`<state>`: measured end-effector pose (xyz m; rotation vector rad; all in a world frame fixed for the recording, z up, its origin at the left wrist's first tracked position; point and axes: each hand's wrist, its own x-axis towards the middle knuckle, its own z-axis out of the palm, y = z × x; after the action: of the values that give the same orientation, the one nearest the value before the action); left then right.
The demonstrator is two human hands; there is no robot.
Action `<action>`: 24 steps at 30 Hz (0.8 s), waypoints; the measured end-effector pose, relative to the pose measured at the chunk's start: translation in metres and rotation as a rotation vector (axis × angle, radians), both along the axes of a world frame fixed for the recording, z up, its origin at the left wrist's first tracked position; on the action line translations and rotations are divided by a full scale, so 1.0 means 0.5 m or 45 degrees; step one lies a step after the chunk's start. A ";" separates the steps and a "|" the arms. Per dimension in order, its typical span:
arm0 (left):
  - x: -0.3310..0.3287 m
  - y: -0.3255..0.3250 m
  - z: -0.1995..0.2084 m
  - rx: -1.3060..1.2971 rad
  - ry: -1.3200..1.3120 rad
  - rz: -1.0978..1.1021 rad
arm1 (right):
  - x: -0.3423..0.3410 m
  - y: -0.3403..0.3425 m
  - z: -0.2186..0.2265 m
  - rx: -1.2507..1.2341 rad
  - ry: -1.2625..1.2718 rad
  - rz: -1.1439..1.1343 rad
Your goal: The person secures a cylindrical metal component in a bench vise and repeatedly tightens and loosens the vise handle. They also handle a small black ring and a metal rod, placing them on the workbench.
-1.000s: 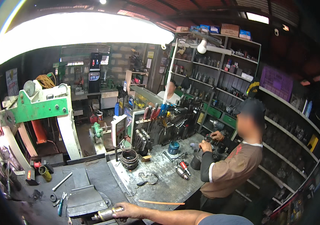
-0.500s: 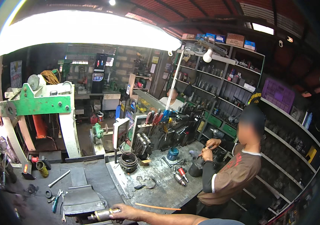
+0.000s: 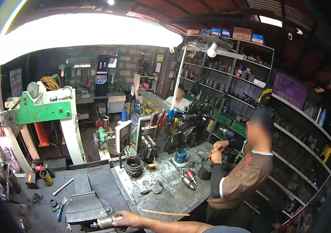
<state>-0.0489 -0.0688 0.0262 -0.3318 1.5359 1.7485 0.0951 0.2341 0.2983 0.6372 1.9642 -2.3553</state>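
Note:
My right hand (image 3: pixel 128 219) reaches in from the lower edge, its fingers wrapped round a cylindrical metal part (image 3: pixel 106 222) with a narrower shaft end pointing left. The part lies against the near side of a grey bench vise (image 3: pixel 86 207); whether the jaws touch it is hidden. My left hand is out of the picture. Left of the vise lie a teal-handled hand tool (image 3: pixel 60 209), a dark ring (image 3: pixel 53 202) and a metal bar (image 3: pixel 63 186).
A co-worker (image 3: pixel 243 174) at the right works with both hands over a dark cylinder (image 3: pixel 204 171). On the metal-topped bench (image 3: pixel 153 206) are an orange strip (image 3: pixel 165 213), a red-and-silver tool (image 3: pixel 191 178), a blue tin (image 3: pixel 180 155) and stacked rings (image 3: pixel 133 167). Another person sits farther back.
The view has shifted slightly. My right hand keeps its hold on the metal part beside the vise. The co-worker's hands have moved a little over the dark cylinder.

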 end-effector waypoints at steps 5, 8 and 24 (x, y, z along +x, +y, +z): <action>-0.014 -0.016 0.006 -0.090 0.161 0.138 | 0.000 0.013 -0.027 -0.006 0.061 0.087; -0.033 -0.042 0.017 -0.243 0.366 0.276 | -0.001 0.016 -0.051 0.016 0.089 0.081; -0.013 -0.148 0.275 -1.111 1.480 1.169 | 0.134 0.190 -0.130 1.008 -0.089 0.231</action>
<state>-0.0555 -0.1430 0.1638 -0.5341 3.4177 1.8700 0.1622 0.3291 0.2334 0.4940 2.7503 -1.3751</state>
